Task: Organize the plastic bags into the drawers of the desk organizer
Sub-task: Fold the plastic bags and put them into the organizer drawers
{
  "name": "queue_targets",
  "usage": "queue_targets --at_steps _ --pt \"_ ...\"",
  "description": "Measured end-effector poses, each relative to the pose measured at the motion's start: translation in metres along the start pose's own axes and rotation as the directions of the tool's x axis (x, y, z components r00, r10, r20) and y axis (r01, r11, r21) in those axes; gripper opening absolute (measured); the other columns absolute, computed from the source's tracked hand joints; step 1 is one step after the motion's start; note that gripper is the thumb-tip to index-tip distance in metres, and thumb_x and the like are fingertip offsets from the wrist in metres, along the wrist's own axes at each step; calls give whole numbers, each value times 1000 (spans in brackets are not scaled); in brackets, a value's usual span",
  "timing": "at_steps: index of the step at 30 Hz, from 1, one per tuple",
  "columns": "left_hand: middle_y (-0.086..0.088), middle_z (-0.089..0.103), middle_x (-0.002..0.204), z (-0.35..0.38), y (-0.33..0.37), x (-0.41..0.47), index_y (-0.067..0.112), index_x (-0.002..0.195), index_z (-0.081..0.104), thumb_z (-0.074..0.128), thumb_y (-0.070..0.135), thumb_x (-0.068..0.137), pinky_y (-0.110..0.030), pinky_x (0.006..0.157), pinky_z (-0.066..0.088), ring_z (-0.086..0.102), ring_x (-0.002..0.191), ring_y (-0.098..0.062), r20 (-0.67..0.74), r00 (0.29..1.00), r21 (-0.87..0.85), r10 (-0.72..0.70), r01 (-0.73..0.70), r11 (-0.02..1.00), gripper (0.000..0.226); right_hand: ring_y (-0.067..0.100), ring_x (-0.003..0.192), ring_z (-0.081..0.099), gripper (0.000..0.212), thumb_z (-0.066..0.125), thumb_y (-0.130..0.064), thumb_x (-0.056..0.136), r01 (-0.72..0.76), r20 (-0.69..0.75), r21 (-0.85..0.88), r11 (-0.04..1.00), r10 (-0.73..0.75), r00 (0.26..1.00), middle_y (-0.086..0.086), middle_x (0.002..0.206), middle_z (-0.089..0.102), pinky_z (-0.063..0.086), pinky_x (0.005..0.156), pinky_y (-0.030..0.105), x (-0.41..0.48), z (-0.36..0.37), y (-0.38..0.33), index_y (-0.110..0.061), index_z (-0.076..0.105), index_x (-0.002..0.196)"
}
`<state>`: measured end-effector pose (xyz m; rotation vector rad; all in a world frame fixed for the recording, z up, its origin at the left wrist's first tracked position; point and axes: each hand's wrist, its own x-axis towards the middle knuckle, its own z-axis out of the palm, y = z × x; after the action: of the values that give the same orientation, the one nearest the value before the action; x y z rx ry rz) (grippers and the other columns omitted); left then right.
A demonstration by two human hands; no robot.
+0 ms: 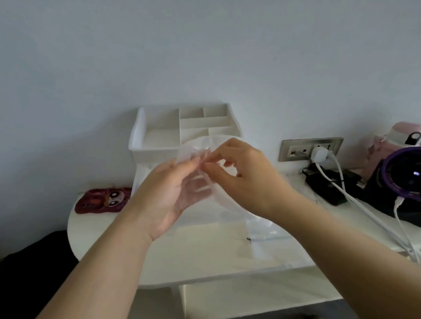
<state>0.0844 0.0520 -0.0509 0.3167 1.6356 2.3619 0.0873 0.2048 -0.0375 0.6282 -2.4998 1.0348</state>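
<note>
We hold one clear plastic bag up with two hands, in front of the single white desk organizer. The left hand lies palm-up behind the bag, its fingers pinching the film. The right hand pinches the same edge from above with curled fingers. A second clear bag lies flat on the white surface, under the right wrist. One red cartoon pouch sits at the left edge. Two white cables run from the wall socket.
</note>
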Motion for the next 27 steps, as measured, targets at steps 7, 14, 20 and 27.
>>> queue_targets --at_steps 7,14,20,27 --pt "1 73 94 -44 7 3 14 111 65 48 13 97 -34 77 57 70 85 -15 -252 967 445 25 93 891 22 15 131 36 41 58 -35 90 14 398 -308 951 115 910 -5 142 40 28 108 29 16 31 18 -29 53 130" --pt "1 56 129 -58 11 3 20 144 36 54 13 92 -39 94 46 59 107 -24 -245 868 951 432 128 281 55 13 127 39 48 63 -41 86 5 532 -369 930 206 821 -8 139 43 29 101 26 33 37 19 -30 49 131" --pt "2 58 106 -39 16 -4 20 106 65 53 7 90 -36 81 48 60 91 -19 -45 821 997 569 1 78 24 11 119 42 58 68 -40 82 -22 520 -388 921 239 820 -8 133 47 33 91 23 43 39 17 -33 44 134" --pt "7 40 142 -39 4 9 27 135 46 63 37 88 -19 91 31 44 126 -11 -137 988 990 -69 139 38 50 16 127 41 67 67 -47 81 93 482 -555 827 228 846 -6 137 47 37 100 31 42 25 9 -24 42 139"
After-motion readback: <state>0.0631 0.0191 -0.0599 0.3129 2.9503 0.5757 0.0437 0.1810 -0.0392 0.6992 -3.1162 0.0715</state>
